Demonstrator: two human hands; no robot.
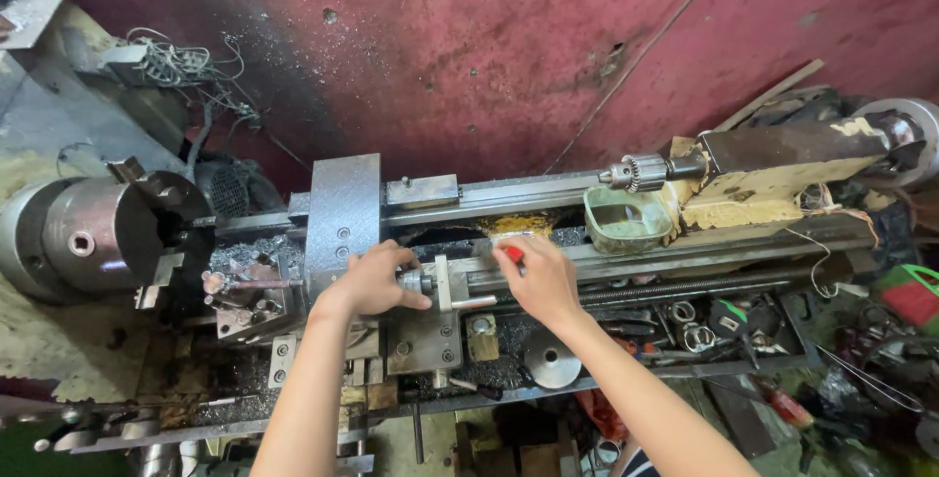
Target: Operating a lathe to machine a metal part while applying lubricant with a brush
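Observation:
I look down on a metal lathe [548, 193] set against a red wall. My left hand [374, 281] rests on the carriage, its fingers closed around a small metal knob or handle [419, 281] beside an upright bracket. My right hand [536, 279] is just right of it, pinching a small tool with a red handle [514, 254] over the lathe bed. The grey cross-slide block [342, 208] stands just above my left hand. The tool post [249, 286], covered in metal chips, sits left of it.
The steel chuck [103, 232] is at the far left. A tailstock with a drill chuck [636, 174] and a green tub [626, 218] sit on the right. Loose tools fill the tray [724, 325] at right. A round handwheel [551, 360] hangs below my right hand.

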